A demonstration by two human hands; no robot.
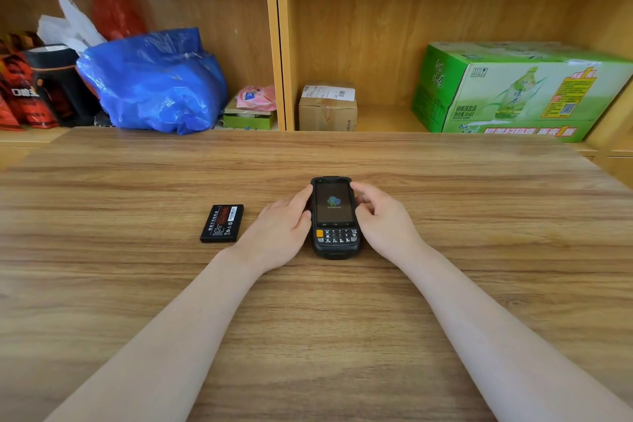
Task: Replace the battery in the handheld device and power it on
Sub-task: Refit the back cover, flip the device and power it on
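Note:
The black handheld device [335,216] lies face up on the wooden table [342,319], keypad toward me. Its screen is lit with a small blue-green logo, and a green light shows at its top left corner. My left hand [282,233] rests against the device's left edge, fingers touching the side. My right hand [382,219] is at the right edge, thumb and forefinger curled against the side near the top. A loose black battery [222,223] with a printed label lies flat on the table to the left of my left hand, apart from it.
Wooden shelves stand behind the table. On them are a blue plastic bag [154,82], red and black packages [30,86], a small cardboard box [327,106] and a green drinks carton [513,92].

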